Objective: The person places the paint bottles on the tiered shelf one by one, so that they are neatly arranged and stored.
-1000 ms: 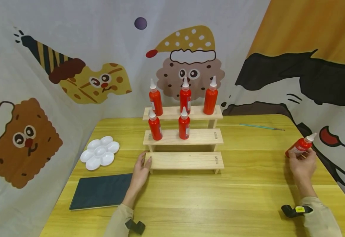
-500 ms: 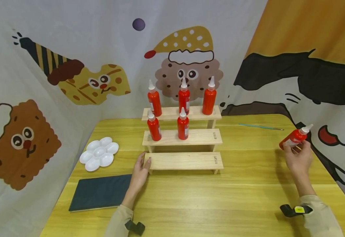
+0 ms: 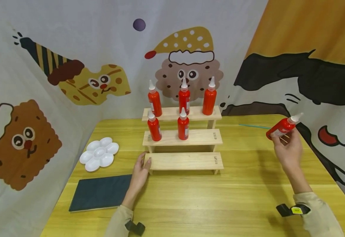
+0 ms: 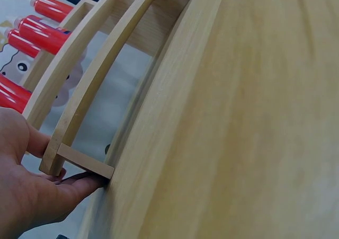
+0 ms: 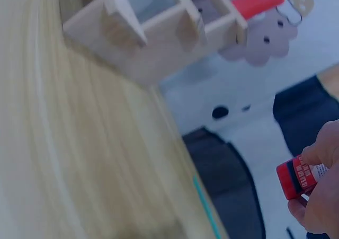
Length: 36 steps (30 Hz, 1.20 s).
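My right hand [image 3: 289, 151] grips a red squeeze bottle with a white pointed cap [image 3: 281, 127]. It is tilted, cap toward the upper right, above the table's right side. In the right wrist view, the bottle's base [image 5: 292, 179] shows past the fingers. At the left end of the lowest step of a three-step wooden rack [image 3: 184, 161], my left hand [image 3: 139, 172] holds on with the thumb on top. The left wrist view has its fingers [image 4: 79, 188] against the step's end support. Three matching bottles [image 3: 209, 102] stand on the top step, two [image 3: 183, 128] on the middle one.
A white flower-shaped palette [image 3: 99, 153] lies left of the rack. In front of it is a dark flat book-like board [image 3: 99, 192], partly behind the left forearm. A thin teal paintbrush [image 3: 253, 126] lies at the back right, partly hidden by the held bottle. A printed cloth hangs behind.
My right hand has lifted the held bottle and moved it left and away from the table's right edge. The left hand stays on the rack.
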Tool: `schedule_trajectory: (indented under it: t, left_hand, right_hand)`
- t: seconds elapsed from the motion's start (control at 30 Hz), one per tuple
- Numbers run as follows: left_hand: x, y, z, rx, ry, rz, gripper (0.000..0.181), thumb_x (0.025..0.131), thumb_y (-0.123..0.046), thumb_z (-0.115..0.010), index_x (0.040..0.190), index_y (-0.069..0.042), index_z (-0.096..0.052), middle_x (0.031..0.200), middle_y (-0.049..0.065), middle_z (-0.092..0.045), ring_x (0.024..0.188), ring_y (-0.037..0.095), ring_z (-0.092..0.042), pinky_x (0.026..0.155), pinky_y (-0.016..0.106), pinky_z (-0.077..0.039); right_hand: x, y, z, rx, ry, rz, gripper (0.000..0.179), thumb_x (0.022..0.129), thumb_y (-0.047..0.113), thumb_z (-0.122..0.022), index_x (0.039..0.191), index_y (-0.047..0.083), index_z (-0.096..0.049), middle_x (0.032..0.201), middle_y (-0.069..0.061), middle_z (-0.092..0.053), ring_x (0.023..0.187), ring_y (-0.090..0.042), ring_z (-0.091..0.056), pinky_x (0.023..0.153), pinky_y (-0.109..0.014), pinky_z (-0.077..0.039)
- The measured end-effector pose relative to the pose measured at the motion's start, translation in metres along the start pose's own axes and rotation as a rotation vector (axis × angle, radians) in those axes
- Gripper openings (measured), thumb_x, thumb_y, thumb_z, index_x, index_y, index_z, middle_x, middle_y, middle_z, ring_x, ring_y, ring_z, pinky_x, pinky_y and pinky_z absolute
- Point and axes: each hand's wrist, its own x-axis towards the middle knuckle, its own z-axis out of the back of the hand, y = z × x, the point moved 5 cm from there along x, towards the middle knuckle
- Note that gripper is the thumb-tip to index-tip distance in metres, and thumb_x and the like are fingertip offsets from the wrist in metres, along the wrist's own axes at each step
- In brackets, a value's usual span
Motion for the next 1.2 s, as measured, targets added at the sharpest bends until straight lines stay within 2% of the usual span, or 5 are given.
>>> schedule_trajectory:
  t: [0.47,0.7,0.87,1.07,1.2]
  left_hand:
    - [0.000,-0.002,0.003,0.016,-0.002,-0.010,0.052,0.109,-0.021,-0.049,0.154,0.001,-0.034,0.149,0.029,-0.048,0.138,0.044,-0.048,0.109,0.056,-0.044]
    - [0.000,-0.001,0.002,0.017,-0.013,-0.010,0.053,0.108,-0.023,-0.050,0.154,-0.001,-0.035,0.155,0.030,-0.040,0.145,0.047,-0.037,0.114,0.062,-0.037]
    - [0.001,-0.002,0.002,0.025,-0.011,-0.001,0.052,0.108,-0.022,-0.050,0.154,-0.001,-0.035,0.154,0.029,-0.042,0.144,0.045,-0.040,0.112,0.060,-0.040]
    - [0.001,-0.002,0.001,0.026,-0.003,0.005,0.054,0.108,-0.024,-0.050,0.155,-0.002,-0.034,0.157,0.028,-0.039,0.146,0.046,-0.036,0.114,0.061,-0.037]
    - [0.002,-0.002,0.000,0.028,-0.010,-0.001,0.053,0.108,-0.023,-0.050,0.154,-0.001,-0.035,0.153,0.029,-0.044,0.142,0.045,-0.043,0.111,0.060,-0.041]
  right_hand:
    - [-0.034,0.076,-0.039,0.054,0.146,0.324,0.050,0.099,0.012,-0.066,0.143,0.001,-0.045,0.134,-0.012,-0.058,0.109,0.002,-0.055,0.102,-0.023,-0.052]
    - [-0.047,0.101,-0.062,0.096,0.267,0.466,0.048,0.099,0.008,-0.065,0.142,0.000,-0.046,0.133,-0.018,-0.060,0.118,-0.029,-0.062,0.102,-0.025,-0.052]
    - [-0.055,0.109,-0.082,0.113,0.355,0.491,0.046,0.097,0.005,-0.067,0.138,-0.003,-0.048,0.131,-0.022,-0.061,0.117,-0.035,-0.062,0.099,-0.025,-0.054]
    - [-0.062,0.112,-0.107,0.111,0.465,0.511,0.045,0.097,0.004,-0.066,0.137,-0.005,-0.048,0.131,-0.026,-0.061,0.117,-0.040,-0.062,0.100,-0.050,-0.053]
    - [-0.066,0.112,-0.119,0.118,0.522,0.510,0.047,0.097,0.005,-0.067,0.138,-0.007,-0.047,0.130,-0.029,-0.061,0.118,-0.044,-0.061,0.100,-0.058,-0.051]
